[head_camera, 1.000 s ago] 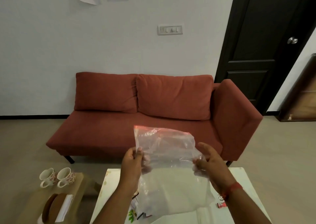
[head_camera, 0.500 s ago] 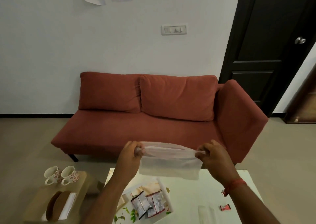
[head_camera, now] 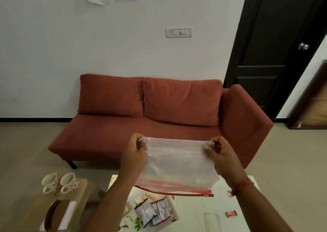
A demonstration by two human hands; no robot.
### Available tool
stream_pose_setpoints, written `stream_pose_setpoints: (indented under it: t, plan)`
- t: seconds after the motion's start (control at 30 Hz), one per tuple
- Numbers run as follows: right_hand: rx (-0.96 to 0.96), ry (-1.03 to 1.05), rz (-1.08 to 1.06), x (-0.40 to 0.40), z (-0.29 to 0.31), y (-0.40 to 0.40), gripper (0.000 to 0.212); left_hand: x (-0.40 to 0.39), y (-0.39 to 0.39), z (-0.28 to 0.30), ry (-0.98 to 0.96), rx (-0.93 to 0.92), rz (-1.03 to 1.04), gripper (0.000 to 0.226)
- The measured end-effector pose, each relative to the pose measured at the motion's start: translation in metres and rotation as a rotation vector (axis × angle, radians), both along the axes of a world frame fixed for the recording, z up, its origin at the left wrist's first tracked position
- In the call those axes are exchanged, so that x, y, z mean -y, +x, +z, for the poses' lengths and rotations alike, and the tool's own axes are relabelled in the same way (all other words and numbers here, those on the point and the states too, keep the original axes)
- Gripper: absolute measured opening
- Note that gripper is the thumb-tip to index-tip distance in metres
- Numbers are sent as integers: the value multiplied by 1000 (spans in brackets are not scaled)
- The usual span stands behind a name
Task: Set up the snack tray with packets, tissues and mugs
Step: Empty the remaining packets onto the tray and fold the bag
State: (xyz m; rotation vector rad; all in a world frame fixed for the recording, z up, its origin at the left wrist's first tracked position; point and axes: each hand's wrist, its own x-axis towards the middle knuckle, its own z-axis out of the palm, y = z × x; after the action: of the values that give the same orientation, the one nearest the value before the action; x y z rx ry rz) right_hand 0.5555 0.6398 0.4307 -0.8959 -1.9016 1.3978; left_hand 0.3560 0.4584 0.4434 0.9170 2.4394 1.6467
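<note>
The left hand and right hand each pinch a corner of the clear plastic zip bag with a red strip, mid-frame above the white table. It looks slippery; a loose pinch could drop it onto the silver snack packets in the flowery tray.

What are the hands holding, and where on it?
A clear zip bag, pinched by left hand and right hand at its two upper corners; red zip edge hangs at the bottom.

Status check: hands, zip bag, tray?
Left hand and right hand pinch the empty zip bag, red seal down. Packets in tray. Mugs and tissues on side table.
</note>
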Motion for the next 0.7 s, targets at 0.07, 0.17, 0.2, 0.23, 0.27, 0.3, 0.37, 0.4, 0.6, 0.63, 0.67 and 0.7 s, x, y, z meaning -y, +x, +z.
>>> stream_pose_setpoints:
  t: [0.07, 0.17, 0.2, 0.23, 0.27, 0.3, 0.37, 0.4, 0.6, 0.63, 0.67, 0.7]
  plan:
    - [105, 142, 43, 0, 7, 1, 18, 0, -4, 3, -15, -33, -120, 14]
    - [301, 377, 263, 9, 28, -8, 53, -7, -3, 14, -59, 8, -388, 15]
    - [363, 389, 375, 16, 34, -15, 55, -11, -1, 18, -69, 39, -461, 14]
    - [422, 395, 459, 22, 36, -21, 51, -16, 0, 22, -73, 51, -528, 13]
    - [450, 382, 503, 26, 34, -28, 42, -20, 0, 25, -67, 33, -570, 11]
    - [438, 339, 494, 31, 30, -34, 29, -23, -1, 28, -29, 4, -577, 8]
    - [281, 155, 387, 40, 23, -42, 2, -26, -9, 30, 151, -2, -432, 9]
    - [187, 70, 297, 45, 20, -46, 11, -23, -13, 31, 257, 35, -285, 10]
    - [-146, -229, -54, 68, 23, -65, 11, 4, -11, 1, 205, 465, -213, 73]
    - [-179, -275, -57, 71, 23, -68, 11, 6, -7, -6, 161, 561, -314, 74]
    - [-205, -319, -50, 75, 23, -72, 12, 7, -6, -12, 159, 665, -396, 69]
    - [-230, -362, -42, 78, 22, -75, 12, 8, -6, -16, 172, 762, -454, 61]
